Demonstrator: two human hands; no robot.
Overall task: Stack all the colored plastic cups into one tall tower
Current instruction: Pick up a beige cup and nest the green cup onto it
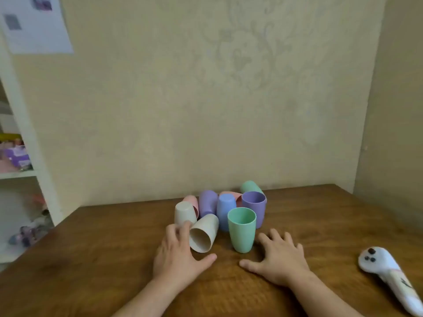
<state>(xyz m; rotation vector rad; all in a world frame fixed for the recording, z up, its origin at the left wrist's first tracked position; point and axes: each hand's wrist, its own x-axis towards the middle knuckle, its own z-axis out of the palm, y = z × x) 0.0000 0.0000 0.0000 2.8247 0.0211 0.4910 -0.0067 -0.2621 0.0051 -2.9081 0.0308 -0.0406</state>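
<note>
- My left hand [176, 255] lies open, fingers spread, touching the tipped cream cup [203, 233] but gripping nothing.
- My right hand [280, 257] rests flat and empty on the wooden table [91, 259], just beside the upright green cup [242, 229].
- The other cups cluster behind, near the table's far edge: purple cup [254, 208] upright, blue cup [225, 210] upside down.

You get soft, even, warm indoor light — only faint shadows under the cups [229, 216] on the table [91, 271]. The whole picture is slightly blurred, and the shelf [20, 172] bends at the left edge.
</note>
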